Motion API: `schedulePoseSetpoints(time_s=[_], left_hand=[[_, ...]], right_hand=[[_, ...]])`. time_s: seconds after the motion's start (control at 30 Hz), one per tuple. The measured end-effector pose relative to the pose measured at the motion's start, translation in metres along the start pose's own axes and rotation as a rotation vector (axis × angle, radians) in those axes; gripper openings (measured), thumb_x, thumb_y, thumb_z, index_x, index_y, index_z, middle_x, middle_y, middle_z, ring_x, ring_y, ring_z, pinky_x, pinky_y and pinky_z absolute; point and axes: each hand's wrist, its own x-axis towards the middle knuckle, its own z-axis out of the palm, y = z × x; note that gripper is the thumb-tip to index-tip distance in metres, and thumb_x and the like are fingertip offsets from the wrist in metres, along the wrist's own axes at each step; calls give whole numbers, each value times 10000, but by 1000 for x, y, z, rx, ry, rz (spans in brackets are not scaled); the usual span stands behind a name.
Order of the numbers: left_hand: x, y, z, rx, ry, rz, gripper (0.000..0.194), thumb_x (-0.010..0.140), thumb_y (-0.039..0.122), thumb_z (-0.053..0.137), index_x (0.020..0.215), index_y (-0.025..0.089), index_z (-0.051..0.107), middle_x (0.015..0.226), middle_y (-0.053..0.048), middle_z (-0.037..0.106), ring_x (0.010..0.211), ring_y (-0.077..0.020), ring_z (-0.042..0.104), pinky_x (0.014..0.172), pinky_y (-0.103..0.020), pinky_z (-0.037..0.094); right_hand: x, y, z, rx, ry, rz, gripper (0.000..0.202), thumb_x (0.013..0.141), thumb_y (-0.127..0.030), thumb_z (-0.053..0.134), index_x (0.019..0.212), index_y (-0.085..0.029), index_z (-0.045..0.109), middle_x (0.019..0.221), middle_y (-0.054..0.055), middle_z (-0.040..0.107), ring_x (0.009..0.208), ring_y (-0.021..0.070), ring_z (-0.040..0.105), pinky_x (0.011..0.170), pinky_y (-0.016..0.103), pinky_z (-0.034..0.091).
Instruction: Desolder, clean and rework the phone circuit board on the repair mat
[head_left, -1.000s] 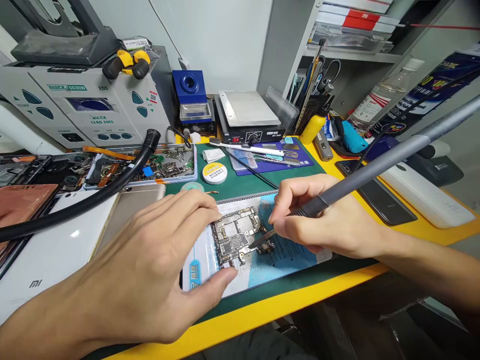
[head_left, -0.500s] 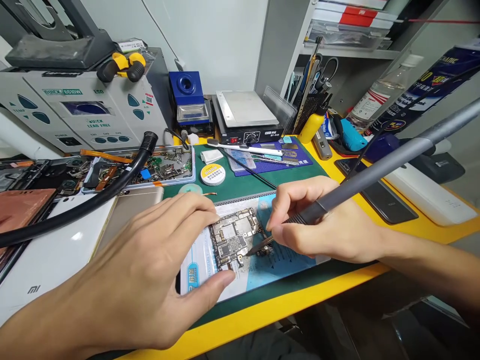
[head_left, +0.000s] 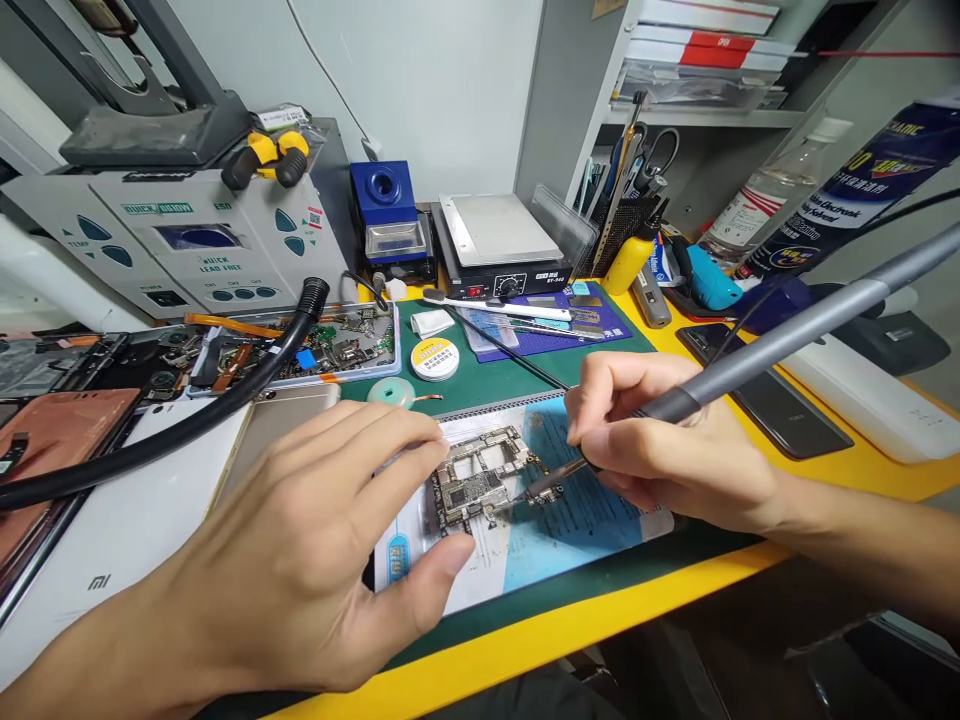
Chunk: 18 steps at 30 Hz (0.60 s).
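Observation:
A small circuit board [head_left: 476, 485] with a rectangular opening lies on a blue and white spiral-bound booklet [head_left: 585, 560]. My left hand [head_left: 337, 530] rests at the board's left side, fingertips at its upper left edge and thumb spread apart near the lower edge. Pinched in my right hand [head_left: 652, 430] is a grey pen-like soldering iron [head_left: 795, 335]. Its pointed metal tip [head_left: 555, 480] angles down to the left, over the board's lower right part. Whether the tip touches the board cannot be made out.
A black hose [head_left: 255, 390] curves over phones at the left, before a grey hot-air station [head_left: 202, 240]. Behind the booklet are a round tin [head_left: 435, 358], a toothbrush [head_left: 499, 305] and a heating plate [head_left: 499, 230]. A dark phone [head_left: 772, 400] lies at the right.
The whole view has shifted, so most things appear slightly further right and lower. My right hand and the iron's tip have moved a little right relative to the board. Both hands keep their poses.

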Motion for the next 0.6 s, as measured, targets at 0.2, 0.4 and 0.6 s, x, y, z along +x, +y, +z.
schedulePoseSetpoints(time_s=[0.2, 0.4, 0.6], left_hand=[[0, 0, 2, -17, 23, 7, 215, 1079, 253, 589, 1209, 112, 687, 1220, -162, 774, 1093, -310, 748, 938, -471, 561], [0, 2, 1, -32, 8, -11, 169, 1094, 249, 575, 1196, 143, 659, 1228, -158, 772, 1109, -314, 742, 896, -462, 554], [6, 0, -3, 0, 1, 32, 160, 1086, 246, 588, 1194, 141, 640, 1196, -159, 787, 1064, -300, 758, 847, -445, 562]], right_hand=[[-13, -4, 14, -221, 119, -360, 198, 689, -49, 740, 662, -224, 651, 555, -43, 621, 459, 102, 504, 441, 225, 427], [-33, 9, 30, -460, 231, -700, 270, 679, -3, 686, 778, -253, 686, 613, -26, 675, 461, 126, 520, 458, 284, 395], [-36, 13, 22, -548, 109, -736, 373, 660, 6, 677, 901, -277, 706, 664, -20, 712, 475, 155, 569, 452, 314, 412]])
